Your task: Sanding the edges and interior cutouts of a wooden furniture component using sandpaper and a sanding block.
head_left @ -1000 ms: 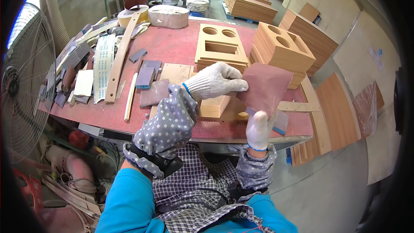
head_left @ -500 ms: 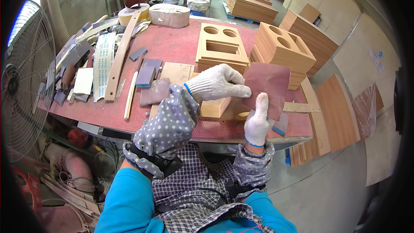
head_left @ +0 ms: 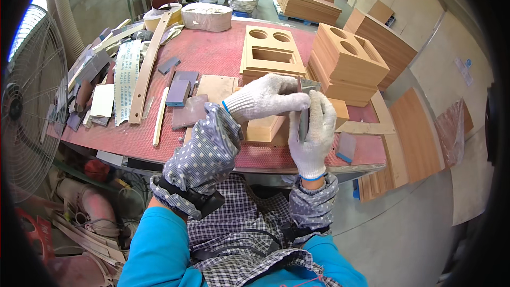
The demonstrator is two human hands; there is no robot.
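A sheet of sandpaper [head_left: 304, 123] stands folded, almost edge-on, between my two white-gloved hands, with its greyish back showing. My left hand [head_left: 268, 98] pinches it from the left near the top. From the right, my right hand [head_left: 314, 130] has its fingers closed round it. Below and behind my hands lies a wooden block piece [head_left: 265, 129], partly covered by the left glove. Just beyond stands a wooden panel box [head_left: 273, 68] with two round holes and a rectangular opening. To the right of my right hand lies a grey sanding block [head_left: 346, 146] with a blue edge.
Another holed wooden stack [head_left: 348, 64] stands at the right of the red table [head_left: 212, 56]. Left lie sanding blocks [head_left: 180, 89], a long wooden strip [head_left: 151, 69] and piled abrasive scraps. A large fan [head_left: 32, 101] stands at the far left. Wooden boards [head_left: 417, 133] lean beyond the right edge.
The sandpaper, held up flat and facing me before, is now folded and turned edge-on. My right hand has risen and closed round it, while my left hand stays near its top.
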